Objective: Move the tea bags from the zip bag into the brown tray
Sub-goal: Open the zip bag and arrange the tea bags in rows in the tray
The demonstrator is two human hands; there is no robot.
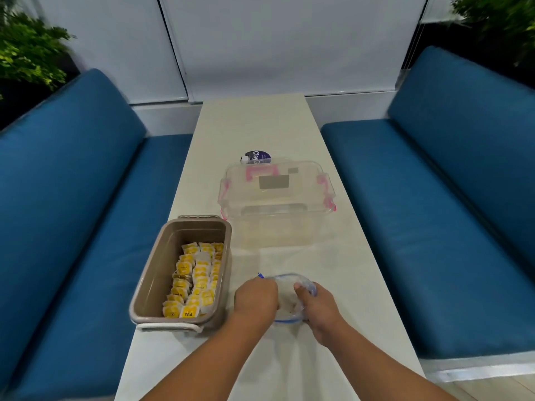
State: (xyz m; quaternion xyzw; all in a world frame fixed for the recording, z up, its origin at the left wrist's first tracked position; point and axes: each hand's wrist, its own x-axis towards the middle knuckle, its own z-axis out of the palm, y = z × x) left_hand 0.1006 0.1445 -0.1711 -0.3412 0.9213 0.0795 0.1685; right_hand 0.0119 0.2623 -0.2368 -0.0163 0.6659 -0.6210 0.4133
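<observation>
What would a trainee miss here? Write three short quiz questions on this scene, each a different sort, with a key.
1. True or false: the brown tray holds no tea bags.
2. What do the left hand and right hand both grip? A) the zip bag B) a mug C) a spoon
3. Fill in: the clear box on the table has ___ clasps.
Key: 1 false, yellow-tagged tea bags lie in it; 2 A; 3 pink.
</observation>
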